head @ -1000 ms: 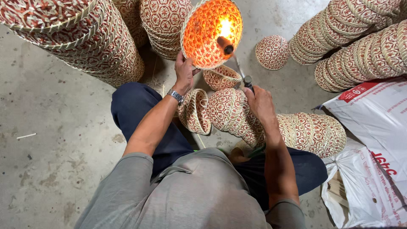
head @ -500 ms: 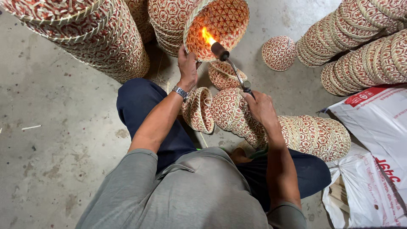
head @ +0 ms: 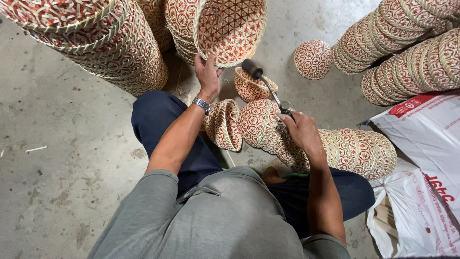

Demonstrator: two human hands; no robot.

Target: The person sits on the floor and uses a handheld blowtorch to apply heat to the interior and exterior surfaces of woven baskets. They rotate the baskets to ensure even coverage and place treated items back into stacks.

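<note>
Baskets (head: 306, 139) lie across lap, sacks (head: 426, 144) to their right.

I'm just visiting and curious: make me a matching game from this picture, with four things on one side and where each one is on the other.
Things:
1. woven basket
2. torch
3. wristwatch
4. white plastic sack

Places:
A. on the left wrist
B. lying on the floor at the right edge
C. held up by its rim in the left hand
D. gripped in the right hand, its dark head pointing up toward the raised basket

Pairs: 1-C, 2-D, 3-A, 4-B
</note>
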